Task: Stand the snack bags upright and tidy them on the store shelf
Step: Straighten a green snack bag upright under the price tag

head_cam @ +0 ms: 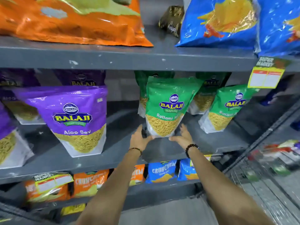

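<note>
A green Ratlami sev bag (167,106) stands upright on the grey middle shelf (162,150). My left hand (140,139) is at its lower left corner and my right hand (182,137) at its lower right, fingers spread, thumbs touching the bag's base. More green bags stand behind it (206,95), and one (227,108) leans to the right. Purple Aloo Sev bags (73,119) stand on the left of the same shelf.
The top shelf holds a big orange bag (73,21), a small dark packet (172,20) and blue bags (224,21). The lower shelf carries orange (90,182) and blue (160,171) Crunchem bags. A yellow price tag (266,77) hangs on the upper shelf's edge. An aisle rack (276,159) is on the right.
</note>
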